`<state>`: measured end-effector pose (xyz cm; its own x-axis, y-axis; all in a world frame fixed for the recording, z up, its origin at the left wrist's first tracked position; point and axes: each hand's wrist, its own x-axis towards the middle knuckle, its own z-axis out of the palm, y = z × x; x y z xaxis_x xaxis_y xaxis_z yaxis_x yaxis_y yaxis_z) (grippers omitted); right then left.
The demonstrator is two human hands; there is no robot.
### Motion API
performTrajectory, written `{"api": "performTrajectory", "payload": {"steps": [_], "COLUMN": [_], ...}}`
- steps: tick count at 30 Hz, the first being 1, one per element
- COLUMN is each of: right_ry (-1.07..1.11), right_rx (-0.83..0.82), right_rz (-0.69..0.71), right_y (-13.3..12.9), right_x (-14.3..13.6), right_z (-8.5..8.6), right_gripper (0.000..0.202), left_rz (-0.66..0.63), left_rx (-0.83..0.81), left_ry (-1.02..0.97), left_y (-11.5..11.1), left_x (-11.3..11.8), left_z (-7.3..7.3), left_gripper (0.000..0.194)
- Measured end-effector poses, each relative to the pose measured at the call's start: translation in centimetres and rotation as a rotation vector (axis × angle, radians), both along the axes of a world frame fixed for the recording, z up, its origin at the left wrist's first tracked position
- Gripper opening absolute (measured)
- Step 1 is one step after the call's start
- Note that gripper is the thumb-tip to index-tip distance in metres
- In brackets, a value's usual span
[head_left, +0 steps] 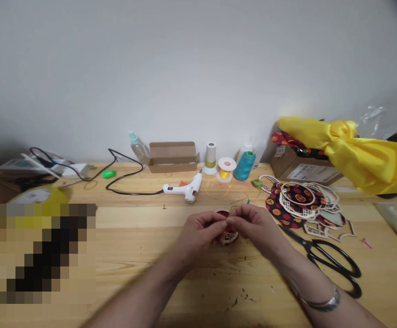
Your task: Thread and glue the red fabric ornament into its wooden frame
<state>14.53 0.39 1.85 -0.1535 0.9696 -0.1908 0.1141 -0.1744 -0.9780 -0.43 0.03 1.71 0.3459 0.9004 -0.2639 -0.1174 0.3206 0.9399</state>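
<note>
Near the middle of the wooden table, a small round ornament [231, 236] with a pale cut-out pattern and a red part shows beneath my fingers. My left hand [203, 232] is closed, its thumb and forefinger pinched at the ornament's upper edge. From the other side my right hand [251, 225] is pinched too, its fingertips touching those of my left hand. A thin yellowish cord [236, 202] runs up behind my right fingertips. What exactly sits between the fingertips is too small to make out.
Black scissors [335, 262] lie beside my right forearm, below patterned fabric pieces [276, 211] and pale cut-out frames. Behind my hands are a white glue gun [189, 189], a yellow cord spool [225, 173], a blue thread cone [244, 166] and an open cardboard box [173, 165].
</note>
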Motion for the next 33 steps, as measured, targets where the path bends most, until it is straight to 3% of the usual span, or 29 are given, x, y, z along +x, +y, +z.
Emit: {"api": "performTrajectory", "payload": {"steps": [7,19,28,33], "right_ry": [0.091,0.071,-0.371,-0.457], "right_rx": [-0.04,-0.06,0.248,0.45], "right_rz": [0.054,0.073,0.16,0.085], "right_y": [0.0,0.0,0.2,-0.4], "right_x": [0.3,0.2,1.2,1.0], "right_z": [0.0,0.1,0.2,0.3], "right_gripper": [0.011,0.014,0.022,0.02], "left_rz": [-0.041,-0.001,0.073,0.134], "left_rx": [-0.045,-0.068,-0.056,-0.052], "left_ry": [-0.05,0.062,-0.046,0.0], "left_y": [0.2,0.3,0.8,0.8], "left_x": [-0.2,-0.2,-0.6,-0.5], "left_z": [-0.5,-0.4,-1.7,-1.3], "left_gripper": [0.013,0.013,0.015,0.015]}}
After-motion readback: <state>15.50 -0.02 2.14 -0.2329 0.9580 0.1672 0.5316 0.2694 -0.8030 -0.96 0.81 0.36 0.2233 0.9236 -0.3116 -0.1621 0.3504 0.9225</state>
